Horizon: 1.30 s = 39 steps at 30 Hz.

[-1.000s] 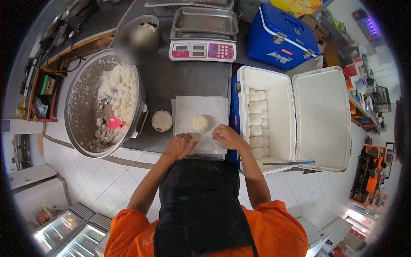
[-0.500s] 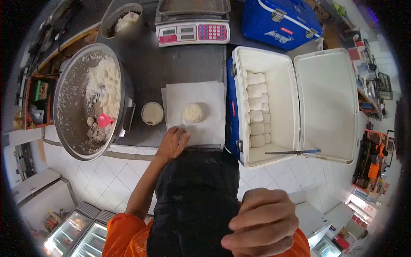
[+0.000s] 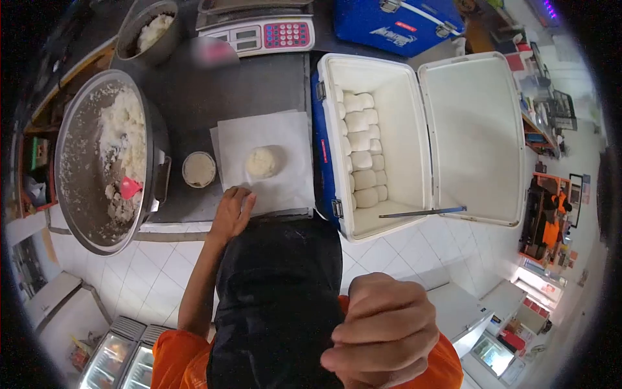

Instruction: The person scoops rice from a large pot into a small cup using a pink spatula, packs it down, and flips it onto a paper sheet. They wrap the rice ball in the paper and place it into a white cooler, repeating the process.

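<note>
A pale round lump of dough-like food [image 3: 262,162] sits on a stack of white paper sheets [image 3: 288,194] on the dark table. My left hand [image 3: 231,212] rests at the near left corner of the sheets, its fingers stretched out and apart from the lump. Close to the camera, my right hand [image 3: 385,327] is raised with fingers curled inward. Whatever it may hold is hidden. Left of the paper stands a small round container [image 3: 199,170] filled to the top with something pale.
A large metal pot [image 3: 84,175] holds white grated or crumbly food and a pink scoop [image 3: 131,187]. Right of the paper, an open cooler [image 3: 402,162] contains rows of white wrapped lumps [image 3: 361,142]. Behind are a scale [image 3: 285,35], another pot [image 3: 123,48] and a closed blue cooler [image 3: 363,23].
The camera view has swung slightly, so the table and its things sit further left in the picture. Both hands keep nearly the same pose, and the lump stays on the paper.
</note>
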Tool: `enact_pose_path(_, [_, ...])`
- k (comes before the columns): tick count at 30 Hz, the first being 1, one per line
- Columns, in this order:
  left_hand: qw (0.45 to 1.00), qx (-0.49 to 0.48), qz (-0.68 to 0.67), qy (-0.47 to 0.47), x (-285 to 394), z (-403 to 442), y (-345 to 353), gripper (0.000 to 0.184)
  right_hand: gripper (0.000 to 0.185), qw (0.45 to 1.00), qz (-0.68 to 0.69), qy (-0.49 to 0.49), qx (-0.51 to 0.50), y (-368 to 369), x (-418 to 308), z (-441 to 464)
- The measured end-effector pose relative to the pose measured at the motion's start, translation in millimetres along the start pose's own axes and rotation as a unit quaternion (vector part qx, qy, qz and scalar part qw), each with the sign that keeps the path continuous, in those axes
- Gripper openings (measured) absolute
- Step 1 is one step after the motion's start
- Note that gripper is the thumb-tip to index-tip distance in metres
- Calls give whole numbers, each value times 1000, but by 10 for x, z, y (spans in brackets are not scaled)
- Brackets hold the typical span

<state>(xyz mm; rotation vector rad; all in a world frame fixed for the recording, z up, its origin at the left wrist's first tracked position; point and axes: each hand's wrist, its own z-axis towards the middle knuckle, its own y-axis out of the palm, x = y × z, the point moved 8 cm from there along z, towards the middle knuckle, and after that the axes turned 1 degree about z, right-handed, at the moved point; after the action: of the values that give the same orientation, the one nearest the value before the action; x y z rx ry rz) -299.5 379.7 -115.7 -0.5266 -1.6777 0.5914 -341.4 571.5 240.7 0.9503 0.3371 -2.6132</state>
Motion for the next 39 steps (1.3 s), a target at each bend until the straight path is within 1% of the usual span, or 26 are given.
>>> enact_pose_path(2, [1000, 6, -13, 3, -1, -13, 1, 35, 52, 997, -69, -30, 8, -20, -3, -12])
enact_pose_path(3, [1000, 15, -8, 2, -8, -18, -4, 35, 52, 997, -66, -32, 7, -13, 46, -39])
enact_pose_path(5, [1000, 27, -6, 1, -60, -27, -12, 34, 53, 998, -25, -26, 44, -83, 178, -101])
enact_pose_path(6, [1000, 28, 0, 6, -114, -20, 2, 34, 53, 998, -28, -28, 38, -87, 208, -89])
enact_pose_path(8, [1000, 20, -2, 11, -57, -4, 101, 34, 53, 997, 63, -41, 0, -59, 210, -90])
enact_pose_path(9, [1000, 12, -7, -15, -38, 10, 68, 34, 53, 997, 63, -38, -1, -85, 300, -138])
enact_pose_path(10, [999, 6, -7, -43, -60, 1, 23, 35, 36, 993, 113, -15, -17, -80, 471, -220])
enact_pose_path(11, [999, 8, -2, -47, -82, -1, 5, 35, 26, 986, 166, 6, -33, -55, 581, -260])
enact_pose_path(12, [1000, 5, -9, -29, -75, 0, 22, 34, 18, 984, 18, 150, -93, 33, 821, -293])
enact_pose_path(13, [1000, 2, -16, -12, -69, -7, 27, 34, 9, 981, -35, 171, -90, 99, 1197, -353])
enact_pose_path(14, [1000, 8, -6, -17, -88, -19, 19, 34, 13, 938, -65, 307, -151, 197, 1666, -619])
enact_pose_path(16, [1000, 25, -2, -19, -101, -27, 14, 31, 21, 878, -115, 393, -248, 349, 2394, -1335])
enact_pose_path(18, [1000, 27, -6, 1, -97, -32, -8, 29, 23, 809, -234, 339, -419, 442, 2797, -2057])
enact_pose_path(19, [1000, 27, 7, 1, -109, -30, 0, 29, 23, 812, -232, 333, -419, 468, 2917, -2200])
enact_pose_path(21, [999, 28, 19, -2, -164, -50, 17, 29, 24, 775, -263, 298, -492, 550, 3048, -2509])
enact_pose_path(22, [1000, 14, 23, 6, -184, -56, 33, 31, 24, 775, -262, 295, -493, 560, 3131, -2603])
enact_pose_path(24, [999, 1, 30, 12, -198, -76, 35, 33, 23, 742, -167, 474, -444, 490, 3323, -2795])
enact_pose_path(25, [999, -8, 36, -4, -216, -76, 43, 36, 23, 743, -166, 472, -445, 471, 3309, -2741])
enact_pose_path(27, [999, -18, 45, -20, -228, -82, 55, 40, 18, 763, -192, 361, -502, 502, 3173, -2571])
enact_pose_path(30, [993, -13, 114, -18, -142, -72, 10, 46, 16, 755, -139, 390, -508, 473, 3251, -2551])
enact_pose_path(32, [994, -49, 82, -61, -49, -18, -79, 38, 18, 759, -146, 388, -502, 449, 3325, -2598])
enact_pose_path(33, [994, -48, 83, -59, -130, -2, -55, 38, 19, 761, -152, 388, -497, 443, 3352, -2603])
enact_pose_path(35, [990, -70, 119, -20, -310, 40, 61, 24, 20, 754, -179, 398, -491, 438, 3265, -2538])
enact_pose_path(36, [990, -67, 121, -19, -318, 45, 38, 24, 22, 746, -205, 409, -484, 434, 3195, -2491])
enact_pose_path(37, [992, -35, 118, 9, -270, 33, -22, 18, 22, 748, -206, 406, -484, 481, 3057, -2415])
enact_pose_path(39, [993, -1, 114, 38, -179, -2, -101, 12, 18, 872, -278, 207, -346, 486, 2558, -1976])
